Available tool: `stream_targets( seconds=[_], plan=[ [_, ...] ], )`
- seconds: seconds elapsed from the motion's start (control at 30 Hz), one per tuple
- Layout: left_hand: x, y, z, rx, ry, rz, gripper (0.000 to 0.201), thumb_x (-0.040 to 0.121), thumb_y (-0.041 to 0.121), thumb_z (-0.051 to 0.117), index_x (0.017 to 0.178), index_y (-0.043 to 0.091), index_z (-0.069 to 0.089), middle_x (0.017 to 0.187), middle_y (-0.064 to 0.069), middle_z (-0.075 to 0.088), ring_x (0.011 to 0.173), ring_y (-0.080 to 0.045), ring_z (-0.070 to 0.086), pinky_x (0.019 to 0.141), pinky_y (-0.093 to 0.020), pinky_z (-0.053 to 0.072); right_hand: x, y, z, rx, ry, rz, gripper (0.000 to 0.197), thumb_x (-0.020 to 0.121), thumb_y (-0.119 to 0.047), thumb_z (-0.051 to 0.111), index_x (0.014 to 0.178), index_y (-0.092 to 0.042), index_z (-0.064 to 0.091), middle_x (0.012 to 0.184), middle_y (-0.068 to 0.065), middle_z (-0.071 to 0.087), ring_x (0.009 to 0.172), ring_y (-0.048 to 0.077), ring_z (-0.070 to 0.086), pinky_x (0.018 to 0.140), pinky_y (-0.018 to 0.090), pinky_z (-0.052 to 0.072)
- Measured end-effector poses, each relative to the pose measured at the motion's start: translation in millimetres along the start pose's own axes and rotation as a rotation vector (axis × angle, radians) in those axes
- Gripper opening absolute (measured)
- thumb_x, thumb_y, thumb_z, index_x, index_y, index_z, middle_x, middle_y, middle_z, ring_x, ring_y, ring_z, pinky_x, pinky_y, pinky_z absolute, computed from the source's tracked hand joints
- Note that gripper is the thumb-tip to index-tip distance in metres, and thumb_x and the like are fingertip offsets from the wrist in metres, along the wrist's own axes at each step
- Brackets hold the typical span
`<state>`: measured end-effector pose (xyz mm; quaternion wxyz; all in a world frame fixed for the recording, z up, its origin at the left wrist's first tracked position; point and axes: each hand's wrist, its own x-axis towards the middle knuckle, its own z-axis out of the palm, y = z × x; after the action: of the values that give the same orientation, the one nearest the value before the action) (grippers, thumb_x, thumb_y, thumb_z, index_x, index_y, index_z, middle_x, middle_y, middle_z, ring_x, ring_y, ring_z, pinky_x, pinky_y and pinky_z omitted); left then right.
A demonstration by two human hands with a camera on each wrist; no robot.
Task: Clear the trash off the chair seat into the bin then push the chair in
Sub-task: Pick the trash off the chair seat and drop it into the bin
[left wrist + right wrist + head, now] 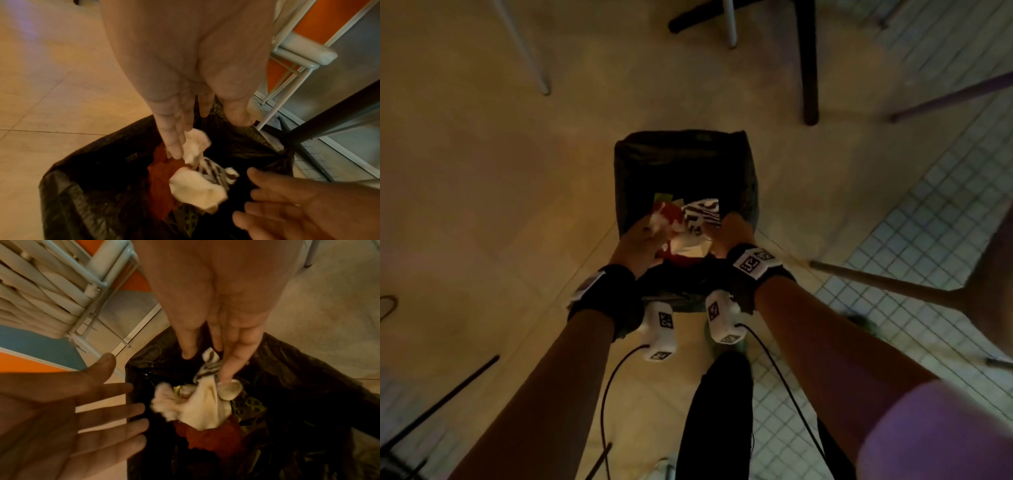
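Note:
A bin with a black liner [681,161] stands on the floor right in front of me. Both hands hang over its mouth. My left hand [635,245] has straight fingers [174,146] pointing down, their tips touching a crumpled white tissue [196,144]. My right hand [732,233] also points straight fingers [227,369] down, brushing a black-and-white striped paper [207,368]. Between the hands, white crumpled paper [197,190], a red wrapper [160,180] and the striped paper [702,212] sit loose in the bin's opening. Neither hand grips anything. A chair leg [893,282] slants in at the right.
A black table leg [810,68] and white chair legs [527,51] stand beyond the bin. Stacked white chairs [41,288] are off to one side. Small-tiled floor [928,222] runs along the right. Cables trail from my wrists past my dark trouser leg [719,411].

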<state>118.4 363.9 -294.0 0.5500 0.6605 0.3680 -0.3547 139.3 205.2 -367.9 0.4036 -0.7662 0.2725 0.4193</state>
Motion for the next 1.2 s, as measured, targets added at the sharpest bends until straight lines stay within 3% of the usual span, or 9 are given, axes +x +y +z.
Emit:
stream_targets(
  seconds=[0.1,0.2,0.4,0.53,0.67,0.77,0.87,1.0,1.2],
  plan=[
    [-10.5,-2.6,3.1,0.097,0.014,0.065,0.069,0.090,0.037,0.058,0.147,0.032,0.021,0.156,-0.003,0.025,0.138,-0.028,0.034,0.107,-0.047,0.038,-14.7,0.6,-7.2,-0.027,-0.058,-0.056,0.030,0.091,-0.038,0.053,0.078,-0.013,0.042,0.070,0.012,0.050,0.077,0.029,0.053,0.065,0.032,0.038],
    [-27.8,2.1,13.8,0.181,-0.014,0.048,0.069,0.089,0.041,0.059,0.147,0.034,0.022,0.158,0.000,0.022,0.142,-0.027,0.028,0.114,-0.050,0.030,-47.2,9.9,-28.0,0.046,-0.122,-0.084,0.029,0.090,-0.030,0.056,0.067,-0.013,0.048,0.072,0.013,0.053,0.073,0.026,0.055,0.066,0.036,0.042],
    [-62.0,26.8,81.7,0.247,-0.151,0.039,0.055,0.094,0.026,0.053,0.144,0.021,0.030,0.151,-0.005,0.036,0.135,-0.026,0.039,0.103,-0.037,0.035,-134.2,56.5,-119.2,0.479,-0.109,-0.009,0.010,0.091,-0.016,0.057,0.099,-0.011,0.056,0.087,0.012,0.065,0.070,0.020,0.067,0.069,0.037,0.056],
    [-87.4,56.4,163.4,0.458,-0.255,0.152,0.050,0.093,0.031,0.054,0.140,0.023,0.037,0.146,-0.003,0.041,0.131,-0.025,0.043,0.109,-0.045,0.036,-195.2,113.2,-224.6,0.739,0.126,-0.008,0.012,0.089,0.002,0.055,0.097,-0.008,0.057,0.076,0.002,0.061,0.052,0.007,0.061,0.052,0.019,0.046],
    [-112.3,84.8,265.1,0.523,-0.308,0.341,0.034,0.090,0.014,0.060,0.124,0.011,0.053,0.122,-0.007,0.057,0.113,-0.023,0.054,0.093,-0.032,0.040,-227.5,195.6,-328.7,0.612,0.522,0.085,0.018,0.077,-0.002,0.064,0.087,-0.018,0.063,0.080,0.006,0.065,0.073,0.032,0.064,0.067,0.039,0.050],
    [-132.1,97.3,340.3,0.544,-0.393,0.458,0.024,0.085,0.005,0.064,0.107,0.014,0.058,0.102,-0.004,0.061,0.091,-0.017,0.058,0.083,-0.021,0.046,-221.6,247.8,-384.6,0.391,0.713,0.299,0.037,0.073,-0.008,0.070,0.109,-0.014,0.060,0.111,0.018,0.061,0.099,0.035,0.061,0.082,0.037,0.048],
    [-151.5,101.2,400.9,0.580,-0.468,0.492,0.024,0.085,-0.001,0.061,0.107,0.009,0.060,0.093,-0.004,0.059,0.080,-0.009,0.055,0.069,-0.003,0.043,-203.9,270.4,-410.6,0.289,0.679,0.358,0.037,0.080,-0.008,0.065,0.115,-0.011,0.056,0.123,0.022,0.053,0.107,0.038,0.056,0.089,0.040,0.047],
    [-173.3,94.4,465.8,0.631,-0.525,0.475,0.029,0.088,0.000,0.057,0.117,0.002,0.059,0.094,-0.003,0.059,0.082,-0.014,0.058,0.073,-0.015,0.051,-192.3,287.0,-427.1,0.242,0.616,0.327,0.022,0.088,-0.005,0.049,0.102,0.001,0.065,0.109,0.026,0.064,0.103,0.038,0.060,0.081,0.037,0.046],
    [-190.1,91.7,527.1,0.431,-0.672,0.249,0.040,0.086,-0.001,0.060,0.123,0.010,0.054,0.099,0.005,0.062,0.082,-0.009,0.061,0.067,-0.019,0.055,-209.9,285.4,-453.9,0.907,0.325,0.141,0.026,0.077,0.011,0.063,0.063,-0.010,0.058,0.056,0.005,0.062,0.050,0.017,0.056,0.048,0.022,0.049]
  ],
)
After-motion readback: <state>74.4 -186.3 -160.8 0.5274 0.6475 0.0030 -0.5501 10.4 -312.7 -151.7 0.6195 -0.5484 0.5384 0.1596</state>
